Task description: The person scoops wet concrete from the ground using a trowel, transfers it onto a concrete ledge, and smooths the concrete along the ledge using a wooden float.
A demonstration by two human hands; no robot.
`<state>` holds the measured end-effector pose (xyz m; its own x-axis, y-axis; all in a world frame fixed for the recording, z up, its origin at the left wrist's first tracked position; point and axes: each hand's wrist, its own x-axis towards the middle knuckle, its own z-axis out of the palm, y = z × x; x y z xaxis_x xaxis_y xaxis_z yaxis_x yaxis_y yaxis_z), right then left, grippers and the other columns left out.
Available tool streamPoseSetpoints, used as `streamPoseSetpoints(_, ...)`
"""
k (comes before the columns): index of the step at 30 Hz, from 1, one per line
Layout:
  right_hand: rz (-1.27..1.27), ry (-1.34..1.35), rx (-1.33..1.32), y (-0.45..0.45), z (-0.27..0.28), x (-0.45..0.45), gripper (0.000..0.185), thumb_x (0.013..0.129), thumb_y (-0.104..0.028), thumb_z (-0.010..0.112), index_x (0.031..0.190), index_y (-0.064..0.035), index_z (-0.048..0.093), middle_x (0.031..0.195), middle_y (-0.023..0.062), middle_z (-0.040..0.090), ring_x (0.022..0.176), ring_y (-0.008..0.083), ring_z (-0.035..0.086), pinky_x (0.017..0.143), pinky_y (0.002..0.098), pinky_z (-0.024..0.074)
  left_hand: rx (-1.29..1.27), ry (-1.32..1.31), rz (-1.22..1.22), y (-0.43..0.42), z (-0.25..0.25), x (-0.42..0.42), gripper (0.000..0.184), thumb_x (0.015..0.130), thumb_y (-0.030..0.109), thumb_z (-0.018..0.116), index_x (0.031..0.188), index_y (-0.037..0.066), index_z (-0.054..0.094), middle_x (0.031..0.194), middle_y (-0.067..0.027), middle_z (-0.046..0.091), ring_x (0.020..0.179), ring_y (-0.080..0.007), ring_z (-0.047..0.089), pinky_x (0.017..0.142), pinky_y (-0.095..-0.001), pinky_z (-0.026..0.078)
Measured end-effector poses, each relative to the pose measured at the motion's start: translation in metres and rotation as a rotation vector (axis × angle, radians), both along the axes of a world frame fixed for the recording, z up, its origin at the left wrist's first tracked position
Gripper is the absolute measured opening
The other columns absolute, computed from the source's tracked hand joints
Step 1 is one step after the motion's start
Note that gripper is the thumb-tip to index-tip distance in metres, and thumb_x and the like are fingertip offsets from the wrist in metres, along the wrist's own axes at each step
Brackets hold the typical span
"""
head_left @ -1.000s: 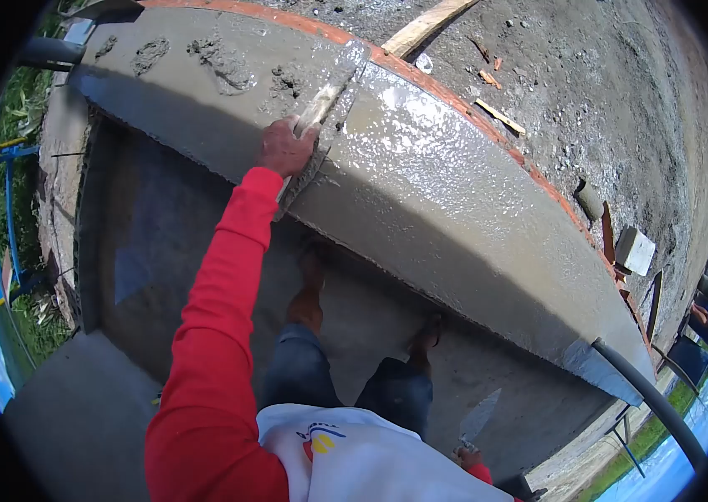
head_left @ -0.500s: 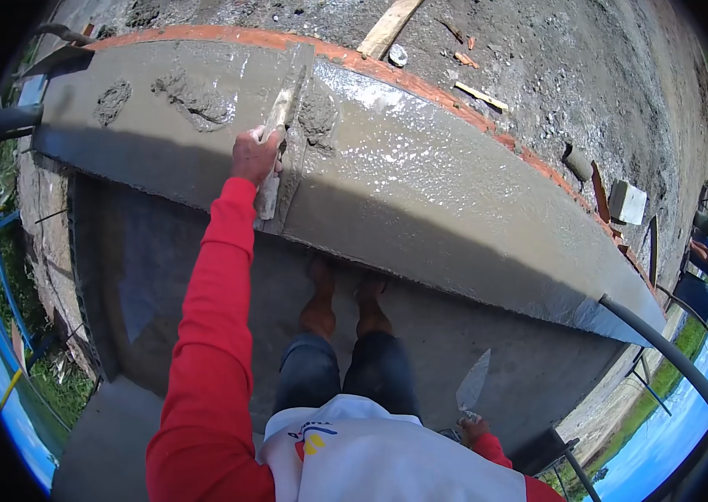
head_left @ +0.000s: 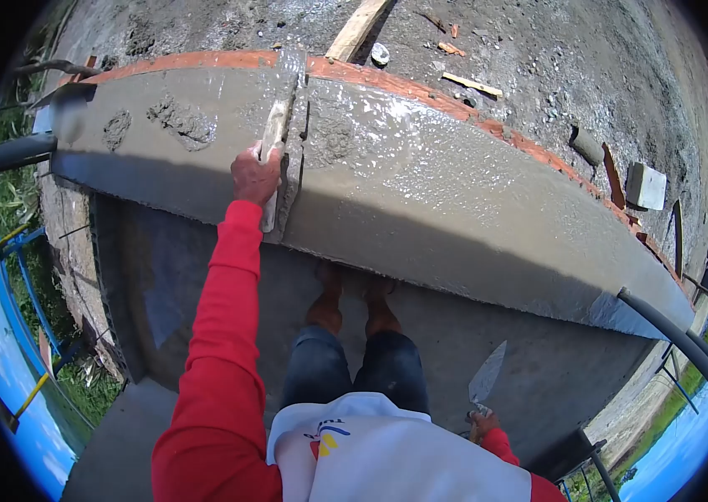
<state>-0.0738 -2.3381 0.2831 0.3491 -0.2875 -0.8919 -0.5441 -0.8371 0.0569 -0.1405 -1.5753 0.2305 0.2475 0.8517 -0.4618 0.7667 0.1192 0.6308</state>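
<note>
My left hand [head_left: 255, 174] is closed around the pale wooden grip of a long float [head_left: 275, 125]. The float lies across the wet mortar ledge [head_left: 421, 192], from near its red brick edge to its front edge. Beside the float on the right is a rough patch of mortar [head_left: 333, 140]; further left are two more rough patches, one a torn hollow [head_left: 180, 122]. Low on the right, my right hand [head_left: 483, 425] grips a pointed trowel [head_left: 488, 374], its blade angled up and away from the ledge.
Red bricks [head_left: 370, 77] border the far side of the ledge. Beyond lie a wooden plank [head_left: 358, 29], a pale block [head_left: 646, 186] and gravelly ground. Dark pipes [head_left: 15, 156] stick out at both ends. My legs stand in the shaded recess below. Another person is partly visible at far right.
The view has tilted, lowering the ledge's left end in the picture. The float has shifted slightly left against the rough patch beside it. Both hands keep their tools.
</note>
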Motion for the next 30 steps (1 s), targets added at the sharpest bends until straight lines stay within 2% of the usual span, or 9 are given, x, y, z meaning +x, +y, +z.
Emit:
streamPoseSetpoints(3,-0.052,0.102,0.013,-0.005,-0.018,-0.001,0.04,0.072,-0.02,0.07,0.101,0.0041,0.057,0.088,0.012,0.063,0.075,0.0203,0.058,0.065,0.0362,0.0469,0.541,0.062,-0.391,-0.026,-0.034,-0.006,0.031,0.081,0.026,0.059,0.094,-0.002,0.062,0.075,-0.0246,0.063,0.074,-0.0388,0.063,0.068,-0.0422,0.051)
streamPoseSetpoints(5,-0.024,0.102,0.045,-0.006,-0.027,0.002,0.039,0.072,-0.02,0.069,0.101,0.004,0.057,0.088,0.0121,0.063,0.075,0.0204,0.058,0.064,0.0364,0.0468,0.689,-0.006,-0.515,-0.047,-0.045,0.002,0.036,0.079,0.028,0.061,0.096,-0.003,0.061,0.073,-0.0241,0.063,0.07,-0.0396,0.063,0.066,-0.0425,0.051)
streamPoseSetpoints(10,0.169,-0.031,0.046,0.063,0.014,0.002,0.04,0.072,-0.021,0.069,0.101,0.0038,0.057,0.087,0.0122,0.062,0.074,0.0207,0.058,0.064,0.036,0.0466,0.508,-0.01,-0.257,-0.002,-0.057,-0.01,0.035,0.075,0.028,0.066,0.091,-0.004,0.063,0.074,-0.0251,0.062,0.072,-0.0407,0.062,0.067,-0.043,0.051)
streamPoseSetpoints(13,0.074,-0.007,0.07,0.021,-0.011,-0.014,0.041,0.072,-0.021,0.069,0.102,0.004,0.056,0.087,0.0115,0.062,0.075,0.0202,0.058,0.064,0.0352,0.0467,0.444,-0.018,-0.116,0.061,-0.074,-0.049,0.033,0.075,0.027,0.067,0.086,-0.004,0.063,0.072,-0.0245,0.062,0.071,-0.0405,0.062,0.065,-0.0419,0.05)
streamPoseSetpoints(17,-0.145,0.015,-0.005,0.05,0.001,-0.039,0.04,0.073,-0.02,0.068,0.103,0.0038,0.055,0.088,0.0108,0.062,0.076,0.0202,0.059,0.065,0.0352,0.0475,0.147,-0.079,0.15,0.109,-0.046,-0.076,0.029,0.079,0.026,0.066,0.087,-0.002,0.062,0.06,-0.0131,0.06,0.046,-0.022,0.059,0.044,-0.0344,0.046)
streamPoseSetpoints(19,-0.025,0.045,-0.097,0.134,0.038,-0.034,0.04,0.074,-0.02,0.068,0.103,0.0037,0.055,0.088,0.0112,0.062,0.075,0.0206,0.06,0.065,0.0357,0.048,0.051,-0.252,0.169,0.111,-0.049,-0.076,0.027,0.082,0.023,0.064,0.086,-0.003,0.06,0.057,-0.009,0.057,0.042,-0.0169,0.055,0.039,-0.0316,0.043)
streamPoseSetpoints(22,0.092,0.043,-0.054,0.117,0.027,-0.055,0.038,0.074,-0.02,0.067,0.102,0.0033,0.055,0.087,0.0112,0.061,0.075,0.0212,0.06,0.066,0.0358,0.0486,-0.029,-0.34,0.129,0.088,-0.055,-0.056,0.025,0.084,0.02,0.062,0.085,-0.005,0.059,0.054,-0.0056,0.053,0.039,-0.0138,0.051,0.037,-0.0296,0.04)
streamPoseSetpoints(25,-0.138,0.024,0.008,0.092,0.009,-0.076,0.036,0.075,-0.02,0.067,0.1,0.0032,0.055,0.086,0.0111,0.062,0.074,0.021,0.06,0.068,0.0349,0.0486,-0.084,-0.37,0.014,0.045,-0.048,-0.017,0.029,0.084,0.02,0.062,0.088,-0.008,0.057,0.054,-0.0053,0.052,0.04,-0.0131,0.052,0.037,-0.0293,0.04)
streamPoseSetpoints(30,0.046,0.064,-0.015,0.039,-0.024,-0.081,0.037,0.076,-0.023,0.066,0.099,0.0045,0.056,0.085,0.0136,0.064,0.075,0.0228,0.062,0.07,0.0346,0.0485,-0.112,-0.294,0.022,-0.011,-0.052,0.034,0.027,0.085,0.02,0.06,0.089,-0.006,0.058,0.055,-0.0035,0.051,0.041,-0.012,0.05,0.038,-0.0286,0.04)
